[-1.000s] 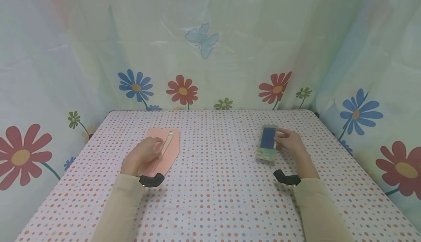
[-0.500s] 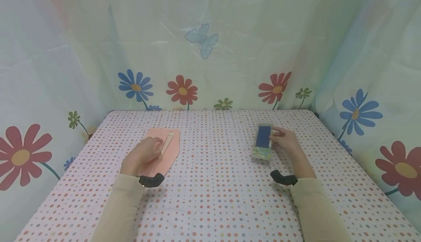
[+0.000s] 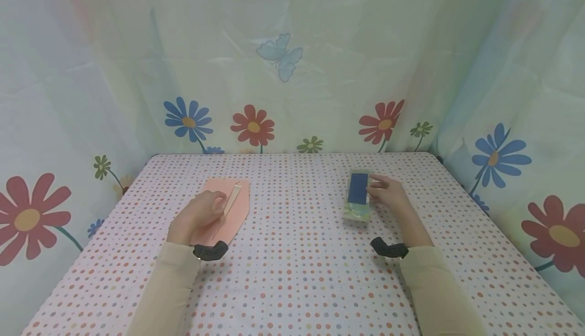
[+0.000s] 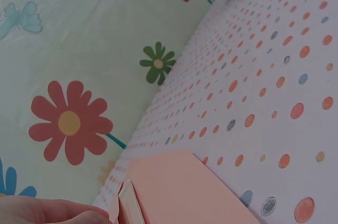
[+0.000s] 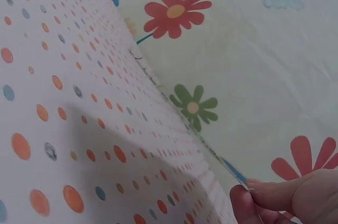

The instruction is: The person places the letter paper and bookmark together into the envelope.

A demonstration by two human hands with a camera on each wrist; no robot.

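Observation:
On the left of the head view, my left hand [image 3: 198, 213] grips the near side of a pink envelope [image 3: 238, 213]. The envelope's angled flap points right, and its mouth gapes along a slit with a pale strip [image 4: 130, 203] inside, seen in the left wrist view. Across the table, my right hand [image 3: 388, 193] pinches the right edge of a thin green card [image 3: 357, 211] with a dark blue panel on its face. In the right wrist view this card is edge-on between thumb and fingers [image 5: 277, 195], held above the cloth with its shadow below.
A white cloth with coloured dots [image 3: 292, 255] covers the table. Behind and at both sides hangs a flower-printed curtain [image 3: 292, 87], meeting the table's back edge. Black wrist bands [image 3: 210, 250] sit on both wrists.
My right hand has carried the green card steadily to the left and slightly away from me. The left hand and the pink envelope have stayed in place.

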